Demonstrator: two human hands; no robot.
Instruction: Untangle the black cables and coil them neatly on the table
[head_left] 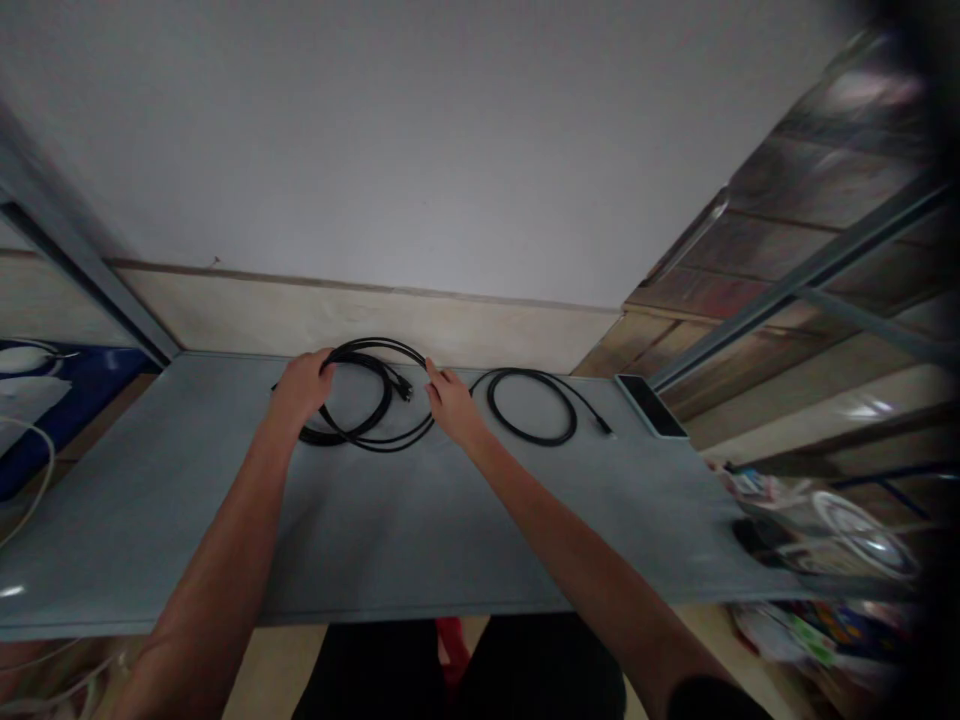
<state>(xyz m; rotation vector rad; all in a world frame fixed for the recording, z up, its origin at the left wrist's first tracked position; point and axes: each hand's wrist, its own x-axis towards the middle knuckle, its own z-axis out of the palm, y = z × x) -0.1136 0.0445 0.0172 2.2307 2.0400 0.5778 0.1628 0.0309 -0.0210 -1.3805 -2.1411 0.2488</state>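
A coiled black cable (386,449) is held up in loops between my two hands over a grey metal shelf. My left hand (302,384) is closed around the left side of the loops. Closed on their right side is my right hand (452,402), its index finger lying along the cable. Behind and under these loops lies a second black coil (382,408), with a dark plug (405,389) near its right edge. To the right of my right hand, another black coil (534,440) rests on the shelf; its end has a connector (604,427).
The grey shelf (450,540) meets a pale wall at the back. A flat dark-faced device (651,405) lies at its right end. Metal uprights stand at both ends. Bagged items with a white cable (862,530) sit at the right, a blue bin (64,400) at the left.
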